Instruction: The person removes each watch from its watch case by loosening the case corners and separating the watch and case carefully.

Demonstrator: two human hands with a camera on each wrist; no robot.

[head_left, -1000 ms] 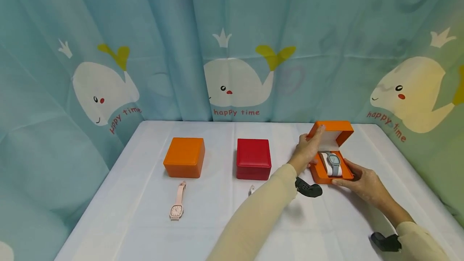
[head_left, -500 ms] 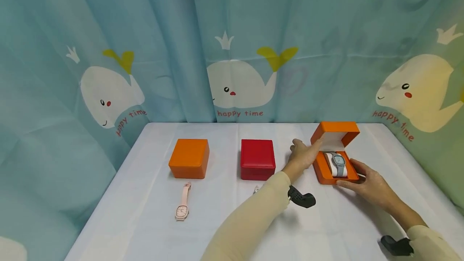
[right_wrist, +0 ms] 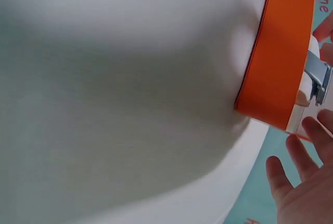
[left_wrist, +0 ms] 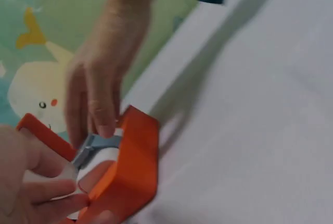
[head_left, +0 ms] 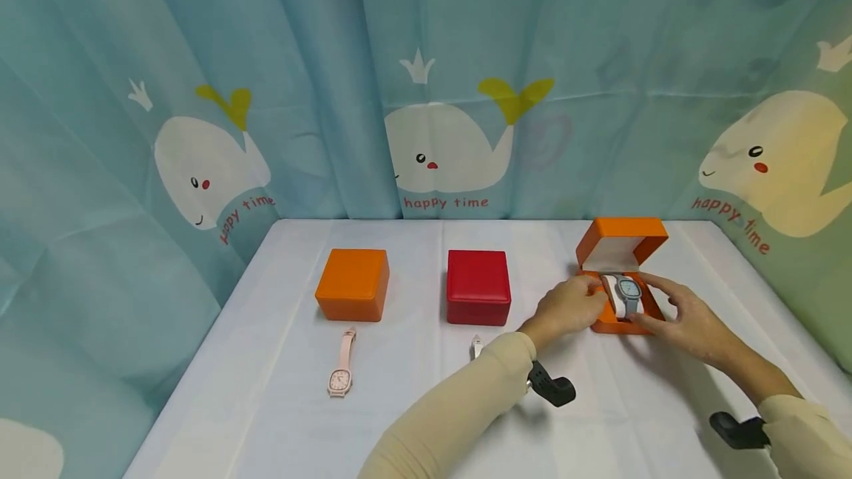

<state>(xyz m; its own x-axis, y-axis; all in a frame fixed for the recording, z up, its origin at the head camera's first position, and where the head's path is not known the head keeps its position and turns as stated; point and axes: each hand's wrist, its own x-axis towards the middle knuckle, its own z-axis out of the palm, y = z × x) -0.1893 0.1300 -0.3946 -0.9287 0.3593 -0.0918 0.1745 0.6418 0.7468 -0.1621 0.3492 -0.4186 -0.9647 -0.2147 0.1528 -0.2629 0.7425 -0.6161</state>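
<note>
An orange watch box (head_left: 614,327) stands at the table's right side with its lid (head_left: 629,227) raised. Inside it, a grey-blue watch (head_left: 629,289) is wrapped round a white cushion (head_left: 614,296). My left hand (head_left: 567,307) reaches over the box's left wall, fingertips right at the cushion's side. From the other side my right hand (head_left: 695,325) extends its fingers toward the watch, thumb near the front wall. In the right wrist view the right hand's fingers (right_wrist: 302,156) are spread, apart from one another. The left wrist view shows the left fingers (left_wrist: 49,190) beside the cushion.
A closed orange box (head_left: 353,283) and a closed red box (head_left: 478,287) stand to the left. A pink watch (head_left: 342,362) lies before the orange one. Another pale watch (head_left: 476,347) is partly hidden by the left sleeve (head_left: 459,405). A whale-print curtain (head_left: 319,94) backs the table.
My left hand has left the raised lid and come down to the cushion's left side. My right hand has shifted from the box's outer right side up over its edge toward the watch.
</note>
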